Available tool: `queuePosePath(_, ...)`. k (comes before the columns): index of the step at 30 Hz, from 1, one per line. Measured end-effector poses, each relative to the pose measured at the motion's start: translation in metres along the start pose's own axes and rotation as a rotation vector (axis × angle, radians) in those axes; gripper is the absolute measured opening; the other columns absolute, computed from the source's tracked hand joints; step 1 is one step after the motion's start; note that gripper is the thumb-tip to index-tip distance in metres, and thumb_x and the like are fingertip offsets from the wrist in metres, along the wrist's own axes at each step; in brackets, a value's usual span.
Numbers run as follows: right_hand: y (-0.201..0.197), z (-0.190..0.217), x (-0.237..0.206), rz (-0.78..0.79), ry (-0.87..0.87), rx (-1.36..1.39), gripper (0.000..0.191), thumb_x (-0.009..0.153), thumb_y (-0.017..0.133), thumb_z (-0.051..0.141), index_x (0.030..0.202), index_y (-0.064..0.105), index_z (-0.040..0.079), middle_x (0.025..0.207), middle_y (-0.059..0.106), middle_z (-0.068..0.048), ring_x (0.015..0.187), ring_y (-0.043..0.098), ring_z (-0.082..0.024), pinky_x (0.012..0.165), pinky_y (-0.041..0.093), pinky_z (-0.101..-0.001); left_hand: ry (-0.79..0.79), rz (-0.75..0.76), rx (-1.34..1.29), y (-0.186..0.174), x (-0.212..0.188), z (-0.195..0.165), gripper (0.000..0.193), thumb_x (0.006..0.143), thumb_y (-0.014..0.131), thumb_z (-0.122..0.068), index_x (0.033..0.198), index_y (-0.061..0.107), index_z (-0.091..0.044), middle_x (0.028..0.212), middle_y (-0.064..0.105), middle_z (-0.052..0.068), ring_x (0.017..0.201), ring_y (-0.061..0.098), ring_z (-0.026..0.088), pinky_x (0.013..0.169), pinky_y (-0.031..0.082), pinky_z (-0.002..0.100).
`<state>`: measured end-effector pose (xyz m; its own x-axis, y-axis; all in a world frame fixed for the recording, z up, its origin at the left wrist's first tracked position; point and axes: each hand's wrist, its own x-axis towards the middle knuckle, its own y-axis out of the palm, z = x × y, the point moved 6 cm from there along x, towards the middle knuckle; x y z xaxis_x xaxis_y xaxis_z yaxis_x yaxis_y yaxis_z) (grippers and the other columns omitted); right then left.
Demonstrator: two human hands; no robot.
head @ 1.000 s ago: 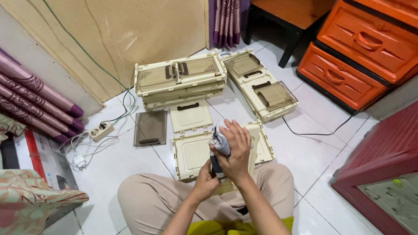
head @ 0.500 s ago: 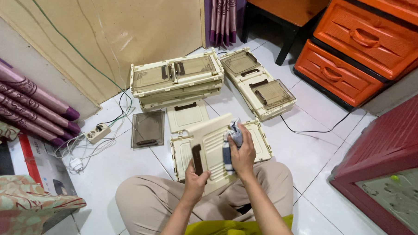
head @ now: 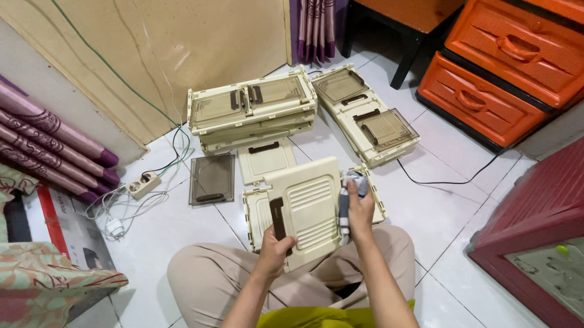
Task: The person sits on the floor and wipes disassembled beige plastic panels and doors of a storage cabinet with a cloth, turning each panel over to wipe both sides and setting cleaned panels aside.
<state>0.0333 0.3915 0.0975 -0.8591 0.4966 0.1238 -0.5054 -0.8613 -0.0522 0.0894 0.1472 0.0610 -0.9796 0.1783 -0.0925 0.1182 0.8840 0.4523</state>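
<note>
cream plastic panel (head: 306, 210) propped over lap, above floor | left hand (head: 275, 247) pinching lower edge near dark handle (head: 278, 216) | right hand (head: 360, 208) pressing grey-blue cloth (head: 355, 184) on right edge | likely light, stiff, smooth; best gripped at rims

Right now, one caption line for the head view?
Seated person's left hand steadies a cream panel; right hand presses a cloth on it.

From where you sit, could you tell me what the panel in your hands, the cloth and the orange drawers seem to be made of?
The panel looks like moulded cream plastic: matte, with ribbed slots and a dark handle. The cloth under the right hand seems soft grey-blue fabric, bunched and folded. The orange drawers look like glossy moulded plastic, with shaped handles. The left hand grips the panel's lower edge.
</note>
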Motion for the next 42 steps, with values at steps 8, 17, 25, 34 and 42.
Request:
queuePosePath(8,-0.030,0.046,0.019,-0.214,-0.245,0.084,0.042,0.101,0.068,0.031,0.132,0.058,0.004,0.122,0.066,-0.008,0.112,0.061,-0.019,0.100,0.047,-0.0313,-0.062,-0.109,-0.150,0.006,0.001,-0.013,0.046,0.077,0.059,0.006,0.123,0.060,-0.002,0.106,0.071,0.005,0.092,0.068,0.014,0.083,0.055,0.030)
queuePosePath(17,0.019,0.139,-0.015,0.247,-0.688,-0.749,0.069,0.060,0.060,-0.005,0.126,0.068,0.017,0.136,0.063,-0.001,0.114,0.055,-0.026,0.095,0.038,-0.0392,-0.022,-0.046,-0.165,0.008,0.009,-0.009,0.046,0.080,0.061,0.006,0.126,0.059,0.002,0.108,0.071,0.009,0.094,0.067,0.017,0.084,0.056,0.032)
queuePosePath(25,0.021,0.116,-0.058,0.354,-0.682,-0.834,0.067,0.060,0.062,-0.005,0.122,0.070,0.019,0.133,0.065,0.004,0.105,0.056,-0.023,0.084,0.038,-0.0393,0.056,-0.218,-0.499,-0.020,0.026,-0.047,0.047,0.084,0.056,0.003,0.131,0.054,0.002,0.120,0.068,0.016,0.108,0.069,0.029,0.096,0.056,0.047)
queuePosePath(34,0.051,0.093,-0.124,0.409,-0.766,-0.661,0.078,0.056,0.061,-0.003,0.132,0.065,0.014,0.138,0.058,-0.006,0.111,0.055,-0.028,0.086,0.040,-0.0409,-0.159,-0.364,-0.849,-0.038,0.064,0.001,0.035,0.089,0.061,-0.013,0.119,0.059,0.003,0.120,0.068,0.016,0.110,0.067,0.033,0.100,0.053,0.049)
queuePosePath(42,0.053,0.102,-0.146,0.382,-0.986,-0.499,0.070,0.062,0.069,0.004,0.130,0.066,0.018,0.142,0.058,-0.004,0.114,0.056,-0.029,0.094,0.041,-0.0434,-0.262,-0.341,-0.871,-0.047,0.069,0.025,0.034,0.086,0.061,-0.013,0.115,0.062,0.005,0.111,0.071,0.019,0.102,0.067,0.037,0.098,0.053,0.051)
